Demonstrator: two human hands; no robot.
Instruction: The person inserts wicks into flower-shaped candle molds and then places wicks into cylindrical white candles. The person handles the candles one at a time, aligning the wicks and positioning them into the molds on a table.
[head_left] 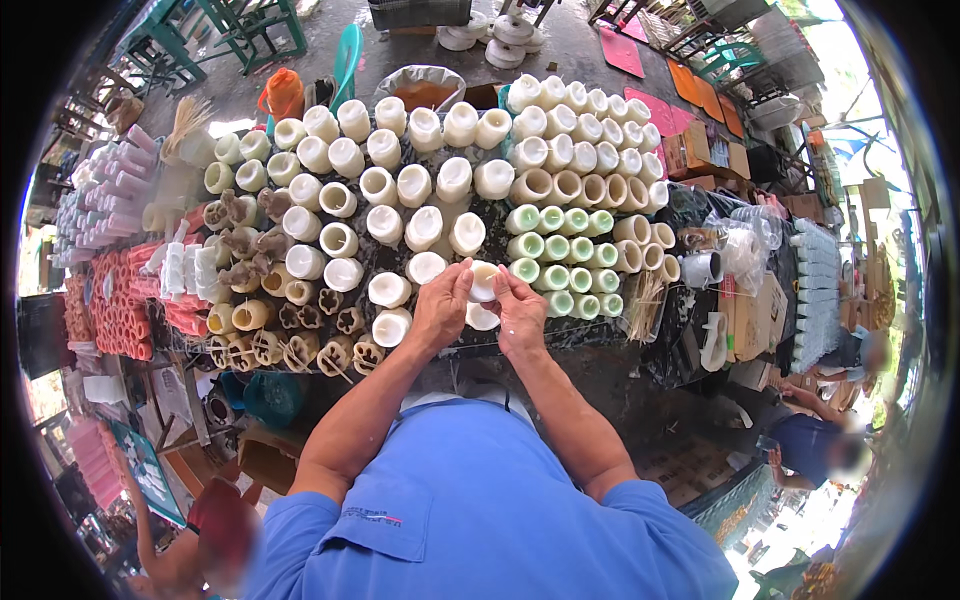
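Here both hands [480, 305] hold a white candle [484, 281] among crowded candles [400, 190].

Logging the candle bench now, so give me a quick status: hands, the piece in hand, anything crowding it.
Left hand and right hand both grip one white cylindrical candle mould. Held just above the table. Rows of similar white moulds packed close around.

Rows of green candles [565, 262], red candle stacks [115, 300], orange bag [283, 93], white mug [703, 268]

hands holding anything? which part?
Both hands hold one white candle over the table. The left hand grips its left side, the right hand its right side, fingers near the top rim.
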